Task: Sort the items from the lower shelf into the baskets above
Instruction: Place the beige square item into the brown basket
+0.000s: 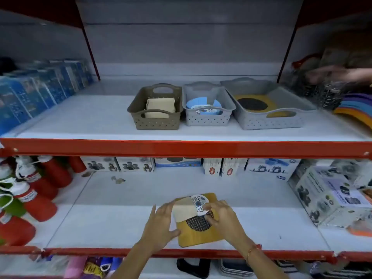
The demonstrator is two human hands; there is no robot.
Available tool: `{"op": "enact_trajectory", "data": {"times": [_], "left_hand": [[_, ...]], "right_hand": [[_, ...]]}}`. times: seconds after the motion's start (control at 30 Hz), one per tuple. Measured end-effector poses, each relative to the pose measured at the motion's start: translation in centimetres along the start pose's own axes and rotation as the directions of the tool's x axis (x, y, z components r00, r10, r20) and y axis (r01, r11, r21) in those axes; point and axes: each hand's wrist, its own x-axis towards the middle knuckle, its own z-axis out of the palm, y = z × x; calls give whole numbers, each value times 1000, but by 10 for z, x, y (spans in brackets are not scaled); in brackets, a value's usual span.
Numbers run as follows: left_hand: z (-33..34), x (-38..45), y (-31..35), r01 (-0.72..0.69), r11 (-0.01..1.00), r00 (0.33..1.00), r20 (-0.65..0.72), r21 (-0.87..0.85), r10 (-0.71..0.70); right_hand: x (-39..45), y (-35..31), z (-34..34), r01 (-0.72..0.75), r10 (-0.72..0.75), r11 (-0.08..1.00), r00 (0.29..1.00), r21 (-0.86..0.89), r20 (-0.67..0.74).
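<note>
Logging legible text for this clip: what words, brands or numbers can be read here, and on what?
None can be read with confidence.
White boxes with red oval logos: lettering blurred.
Grey printed box on the lower shelf's right: text blurred.
Blue boxes on the upper shelf's left: print blurred.
Red bottles' labels: too small.

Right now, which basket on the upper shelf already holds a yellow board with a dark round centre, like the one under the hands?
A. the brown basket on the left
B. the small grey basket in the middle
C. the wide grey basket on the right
C: the wide grey basket holds a yellow board with a dark disc; the brown basket holds a beige piece, the small grey basket blue ones.
</note>
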Motion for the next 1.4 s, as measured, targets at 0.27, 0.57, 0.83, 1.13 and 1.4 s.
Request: {"op": "enact_trajectory", "data": {"times": [0.27,0.57,0.83,1.13,1.4], "left_hand": [[26,39,-27,74,997,974,216,-24,-67],[26,64,-42,-37,999,947,318,-16,40],[24,57,-44,-40,999,955,293,-4,40],[-14,17,-37,-42,996,998,49,-80,46],[-77,-25,-7,-234,972,867,-449,17,217]], "right_hand": [[61,-8,20,103,-54,989,921,-109,386],[102,12,36,242,-81,949,807,-203,585],[90,17,23,270,-175,943,900,-193,400],[36,-1,-27,183,-158,978,965,-105,209],[-4,-61,-94,260,-257,965,962,-22,95]]}}
